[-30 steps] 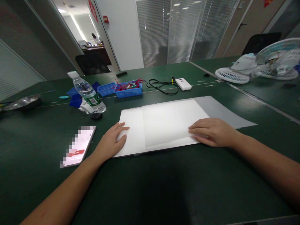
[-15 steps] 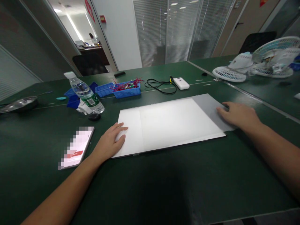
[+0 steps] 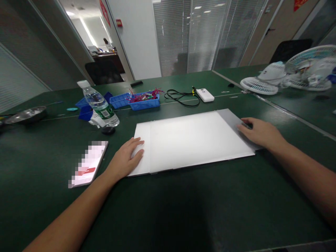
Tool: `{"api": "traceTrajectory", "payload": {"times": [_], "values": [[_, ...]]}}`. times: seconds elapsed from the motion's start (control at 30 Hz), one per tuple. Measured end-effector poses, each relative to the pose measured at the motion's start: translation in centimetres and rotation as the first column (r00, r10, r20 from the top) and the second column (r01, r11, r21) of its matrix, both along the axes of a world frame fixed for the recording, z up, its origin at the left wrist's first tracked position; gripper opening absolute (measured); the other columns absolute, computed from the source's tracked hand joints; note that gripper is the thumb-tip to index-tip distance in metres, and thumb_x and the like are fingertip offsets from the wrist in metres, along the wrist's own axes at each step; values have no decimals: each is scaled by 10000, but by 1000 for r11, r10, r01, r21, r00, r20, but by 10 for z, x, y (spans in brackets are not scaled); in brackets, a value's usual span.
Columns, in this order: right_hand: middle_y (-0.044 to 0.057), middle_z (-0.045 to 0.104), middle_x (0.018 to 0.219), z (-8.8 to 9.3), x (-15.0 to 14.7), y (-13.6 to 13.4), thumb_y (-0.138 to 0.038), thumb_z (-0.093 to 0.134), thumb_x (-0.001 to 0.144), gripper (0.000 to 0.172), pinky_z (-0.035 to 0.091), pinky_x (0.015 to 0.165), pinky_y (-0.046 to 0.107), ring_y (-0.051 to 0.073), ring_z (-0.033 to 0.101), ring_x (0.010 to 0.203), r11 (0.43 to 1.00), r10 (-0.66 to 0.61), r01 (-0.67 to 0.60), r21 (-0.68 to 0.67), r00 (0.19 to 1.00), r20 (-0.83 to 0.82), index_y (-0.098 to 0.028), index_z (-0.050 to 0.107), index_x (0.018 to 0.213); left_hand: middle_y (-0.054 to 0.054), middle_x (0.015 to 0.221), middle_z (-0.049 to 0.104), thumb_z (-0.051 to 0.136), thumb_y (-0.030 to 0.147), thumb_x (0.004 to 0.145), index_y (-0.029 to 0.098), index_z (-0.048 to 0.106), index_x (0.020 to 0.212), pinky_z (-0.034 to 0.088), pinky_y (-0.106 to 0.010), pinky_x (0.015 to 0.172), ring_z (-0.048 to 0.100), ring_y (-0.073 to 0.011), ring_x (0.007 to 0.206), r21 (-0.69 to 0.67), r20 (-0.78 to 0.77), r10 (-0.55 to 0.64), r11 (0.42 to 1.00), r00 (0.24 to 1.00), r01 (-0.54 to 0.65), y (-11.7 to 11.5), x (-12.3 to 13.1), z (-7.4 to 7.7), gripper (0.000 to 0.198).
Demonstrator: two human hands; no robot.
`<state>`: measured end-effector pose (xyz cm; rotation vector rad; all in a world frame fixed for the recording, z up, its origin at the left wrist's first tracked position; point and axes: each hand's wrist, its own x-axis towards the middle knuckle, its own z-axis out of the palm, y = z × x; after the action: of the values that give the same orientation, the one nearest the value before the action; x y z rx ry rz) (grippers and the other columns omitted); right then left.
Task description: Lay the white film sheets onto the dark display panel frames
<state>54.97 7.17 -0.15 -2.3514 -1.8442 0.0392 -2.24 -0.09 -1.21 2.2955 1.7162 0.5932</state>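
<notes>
A flat white rectangular panel (image 3: 141, 154) lies on the green table. On top of it rests a thin translucent sheet (image 3: 233, 120), whose right end hangs past the panel and looks grey over the table. My left hand (image 3: 128, 156) lies on the panel's left edge with fingers spread, thumb and fingertips on the white surface. At the right end, my right hand (image 3: 258, 132) holds the sheet's edge between thumb and fingers. Its lower fingers are partly hidden.
Left of the panel lie a phone (image 3: 90, 164), a black mouse (image 3: 108, 130) and a tilted water bottle (image 3: 101, 106). Behind are blue bins (image 3: 145, 104) with red wires, a black cable (image 3: 181, 99) and a white box (image 3: 205, 95). Fan parts (image 3: 273, 77) stand far right.
The translucent sheet has slid left over the panel, so less of it overhangs on the right. My right hand moved left with it; my left hand stays at the left edge.
</notes>
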Motion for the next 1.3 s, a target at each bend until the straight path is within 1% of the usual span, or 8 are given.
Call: {"api": "traceTrajectory", "payload": {"times": [0.13, 0.27, 0.43, 0.7, 0.87, 1.03, 1.2, 1.3], "values": [[179, 728, 1442, 3, -8, -4, -687, 477, 1008, 760, 581, 942, 556, 420, 726, 1164, 999, 38, -38, 19, 999, -7, -183, 672, 1542, -149, 1637, 606, 506, 710, 1020, 204, 665, 1493, 362, -586, 1332, 513, -362, 1569, -13, 24, 16, 1000, 1000, -16, -1, 1, -1, 710], [162, 741, 1426, 5, -12, -7, -678, 494, 1004, 744, 575, 955, 552, 414, 723, 1181, 999, 30, -29, 18, 999, -30, -192, 679, 1536, -165, 1668, 570, 570, 807, 951, 190, 646, 1513, 344, -608, 1336, 490, -392, 1580, -44, 24, 33, 999, 999, -32, -2, 3, 1, 838], [126, 770, 1377, 8, -17, -9, -646, 506, 1005, 702, 569, 956, 541, 390, 728, 1163, 999, 29, -26, 42, 997, -71, -218, 688, 1530, -151, 1681, 555, 596, 819, 930, 210, 645, 1513, 357, -610, 1327, 493, -397, 1575, -46, 12, 36, 998, 999, -35, -2, 3, 1, 844], [94, 792, 1333, 8, -23, -13, -590, 549, 984, 630, 549, 994, 496, 350, 726, 1145, 989, 98, -80, 123, 984, -147, -222, 747, 1456, -161, 1660, 572, 580, 641, 977, 187, 685, 1467, 389, -603, 1309, 528, -392, 1549, -29, -24, 20, 999, 999, -21, -1, 3, 2, 676], [84, 806, 1286, 7, -26, -13, -564, 562, 970, 595, 552, 981, 462, 305, 735, 1033, 983, 128, -99, 153, 973, -190, -219, 779, 1404, -176, 1638, 591, 532, 523, 987, 168, 695, 1446, 422, -612, 1288, 566, -386, 1519, -9, -20, -6, 1000, 1000, 6, -1, 1, 3, 603], [77, 799, 1312, 7, -28, -15, -573, 554, 971, 596, 533, 1021, 450, 305, 722, 1089, 974, 182, -146, 172, 958, -223, -211, 793, 1381, -158, 1632, 602, 517, 417, 962, 171, 700, 1444, 421, -593, 1300, 569, -363, 1522, 10, -23, -20, 1000, 1000, 20, 0, -1, 1, 571], [79, 795, 1316, 6, -29, -16, -562, 574, 978, 561, 527, 989, 431, 289, 717, 1077, 966, 230, -190, 177, 943, -239, -220, 795, 1363, -142, 1627, 611, 516, 339, 912, 170, 713, 1431, 406, -576, 1318, 560, -352, 1533, 13, -26, -10, 1000, 1000, 10, 0, -2, 0, 581], [71, 795, 1312, 7, -29, -17, -565, 573, 984, 545, 522, 913, 420, 280, 713, 1012, 965, 242, -210, 158, 945, -222, -243, 800, 1361, -139, 1631, 609, 520, 303, 877, 166, 714, 1429, 410, -579, 1316, 565, -353, 1529, 8, -25, -10, 1000, 1000, 10, 0, -2, 1, 601]]}}
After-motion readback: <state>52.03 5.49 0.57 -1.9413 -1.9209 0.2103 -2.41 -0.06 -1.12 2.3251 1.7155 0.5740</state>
